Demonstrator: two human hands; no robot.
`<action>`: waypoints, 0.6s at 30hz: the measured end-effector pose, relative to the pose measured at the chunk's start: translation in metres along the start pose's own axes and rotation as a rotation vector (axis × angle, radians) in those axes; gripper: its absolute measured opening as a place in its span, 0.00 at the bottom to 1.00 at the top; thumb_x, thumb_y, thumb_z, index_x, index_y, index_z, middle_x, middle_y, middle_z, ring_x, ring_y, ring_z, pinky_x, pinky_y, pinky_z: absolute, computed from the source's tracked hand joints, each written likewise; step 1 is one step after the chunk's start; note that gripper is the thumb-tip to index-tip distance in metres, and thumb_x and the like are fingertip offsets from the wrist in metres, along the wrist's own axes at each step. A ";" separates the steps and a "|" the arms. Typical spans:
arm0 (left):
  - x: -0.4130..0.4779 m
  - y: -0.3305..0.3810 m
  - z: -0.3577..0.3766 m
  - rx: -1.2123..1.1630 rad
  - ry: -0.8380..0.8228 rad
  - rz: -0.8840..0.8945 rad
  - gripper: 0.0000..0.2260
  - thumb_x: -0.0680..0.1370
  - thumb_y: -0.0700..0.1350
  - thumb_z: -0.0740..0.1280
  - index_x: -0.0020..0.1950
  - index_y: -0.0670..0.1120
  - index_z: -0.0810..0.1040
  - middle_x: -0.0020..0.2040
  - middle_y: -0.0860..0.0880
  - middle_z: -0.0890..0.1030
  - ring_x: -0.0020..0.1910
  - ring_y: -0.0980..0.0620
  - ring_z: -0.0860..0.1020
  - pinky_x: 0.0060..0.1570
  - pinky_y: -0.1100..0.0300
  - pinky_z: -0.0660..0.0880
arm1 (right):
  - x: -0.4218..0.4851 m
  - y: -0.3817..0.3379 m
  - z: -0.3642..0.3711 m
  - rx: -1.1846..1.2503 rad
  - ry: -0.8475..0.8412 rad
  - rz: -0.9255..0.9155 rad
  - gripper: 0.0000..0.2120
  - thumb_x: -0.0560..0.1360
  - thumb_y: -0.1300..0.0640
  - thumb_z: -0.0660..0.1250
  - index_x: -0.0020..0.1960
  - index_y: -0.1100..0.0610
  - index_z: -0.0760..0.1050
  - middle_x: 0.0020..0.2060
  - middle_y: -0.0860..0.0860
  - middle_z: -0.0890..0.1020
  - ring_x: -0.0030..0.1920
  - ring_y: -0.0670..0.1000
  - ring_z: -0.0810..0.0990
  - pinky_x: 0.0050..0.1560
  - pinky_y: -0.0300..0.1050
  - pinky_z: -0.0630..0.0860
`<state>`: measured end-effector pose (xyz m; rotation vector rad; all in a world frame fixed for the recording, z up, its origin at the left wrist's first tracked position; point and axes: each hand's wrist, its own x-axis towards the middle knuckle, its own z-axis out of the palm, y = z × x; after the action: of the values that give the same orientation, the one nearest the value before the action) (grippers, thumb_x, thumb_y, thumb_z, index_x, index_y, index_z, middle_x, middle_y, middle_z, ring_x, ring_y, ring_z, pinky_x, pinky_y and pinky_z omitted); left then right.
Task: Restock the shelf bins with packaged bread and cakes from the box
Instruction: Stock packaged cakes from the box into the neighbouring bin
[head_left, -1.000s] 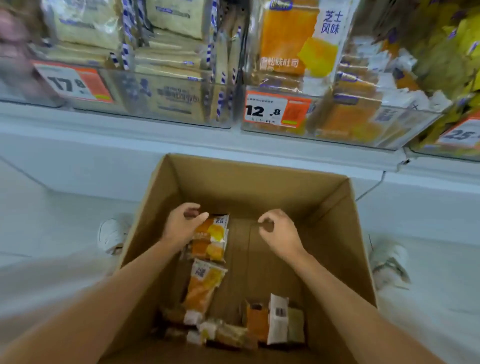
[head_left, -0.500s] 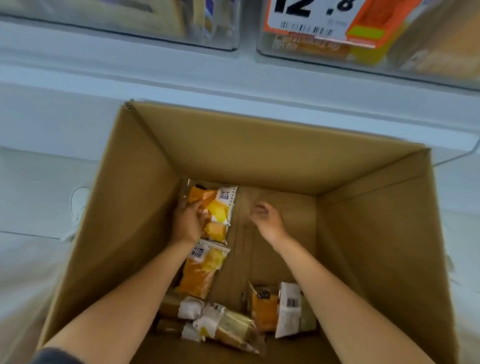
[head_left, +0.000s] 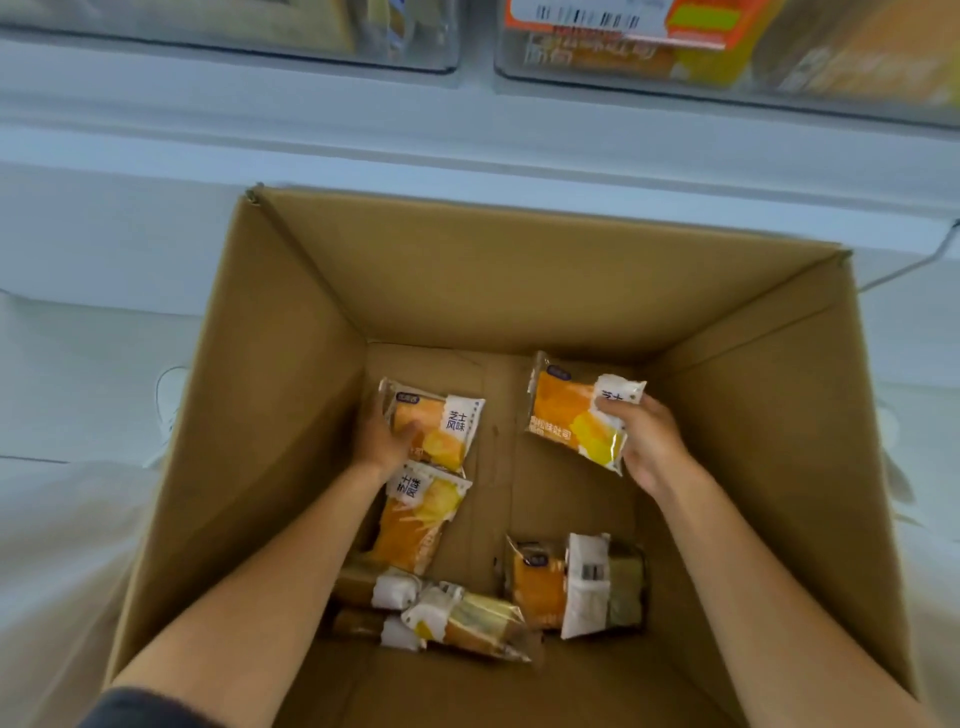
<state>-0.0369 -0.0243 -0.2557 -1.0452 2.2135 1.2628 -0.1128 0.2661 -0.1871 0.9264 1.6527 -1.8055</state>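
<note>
Packaged bread is being gathered from the floor of the open brown cardboard box (head_left: 291, 415) that fills the middle of the frame. Right of centre, the right hand (head_left: 652, 441) pinches an orange-and-white plastic-wrapped bread packet (head_left: 566, 415) by its white end, thumb on the face and fingers behind, and appears to hold it tilted clear of the box floor. Left of centre, the left hand (head_left: 382, 436) lays its thumb across a second packet (head_left: 447, 426) of the same print, with its fingers passing out of sight under the packet's left edge. That reads as a grip, though the packet lies low, overlapping a third packet (head_left: 421, 519) just below it. More wrapped loaves (head_left: 457, 618) lie at lower middle, and a barcode-labelled pack (head_left: 576, 582) at lower right. Clear plastic shelf bins (head_left: 779, 73) run along the top edge, and the upper-right one shows matching orange packs behind an orange price label (head_left: 696, 21). The step in hand looks like the pick-up, one packet per hand. The next move calls for firming the left grip, raising both packets over the box's far wall and setting them into the upper-right bin.
</note>
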 end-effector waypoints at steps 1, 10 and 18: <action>0.000 0.006 0.001 -0.003 0.004 -0.035 0.34 0.75 0.45 0.73 0.77 0.47 0.62 0.72 0.45 0.72 0.69 0.43 0.72 0.66 0.46 0.72 | -0.001 0.000 -0.002 0.018 0.003 -0.006 0.15 0.75 0.63 0.70 0.61 0.54 0.76 0.53 0.56 0.83 0.52 0.57 0.83 0.48 0.53 0.80; -0.027 0.043 -0.004 -0.299 -0.218 -0.128 0.13 0.80 0.40 0.66 0.65 0.44 0.75 0.57 0.45 0.81 0.54 0.47 0.79 0.54 0.53 0.74 | -0.024 0.000 0.023 0.046 -0.215 0.088 0.18 0.76 0.65 0.68 0.65 0.64 0.74 0.55 0.61 0.82 0.55 0.60 0.82 0.54 0.54 0.80; -0.112 0.131 -0.062 -0.377 -0.627 0.129 0.23 0.79 0.65 0.58 0.65 0.52 0.76 0.57 0.46 0.84 0.55 0.49 0.83 0.56 0.52 0.77 | -0.085 -0.044 0.058 -0.068 -0.295 -0.102 0.17 0.79 0.57 0.66 0.66 0.58 0.68 0.57 0.59 0.81 0.53 0.57 0.83 0.50 0.54 0.82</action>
<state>-0.0617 0.0111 -0.0779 -0.5115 1.6166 1.8120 -0.1004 0.2082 -0.0920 0.5243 1.5846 -1.8382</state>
